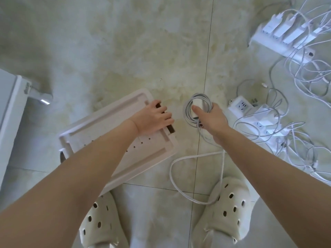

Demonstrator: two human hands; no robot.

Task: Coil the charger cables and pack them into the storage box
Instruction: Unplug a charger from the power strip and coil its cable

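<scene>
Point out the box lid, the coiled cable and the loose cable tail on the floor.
box lid (100, 133), head view, its flat top.
coiled cable (188, 106), head view, left side of the coil.
cable tail (172, 178), head view, left bend of the floor loop.

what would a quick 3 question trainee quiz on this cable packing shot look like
1. True or false: the left hand grips the lid of the storage box at its edge slot.
2. What does the right hand hold?
A. a coiled charger cable with its adapter
B. a power strip
C. a shoe
3. Fill in: a loose tail of that cable trails down to the floor by the right ____.

Key
1. True
2. A. The power strips lie on the floor to the right, with chargers plugged in.
3. shoe
</scene>
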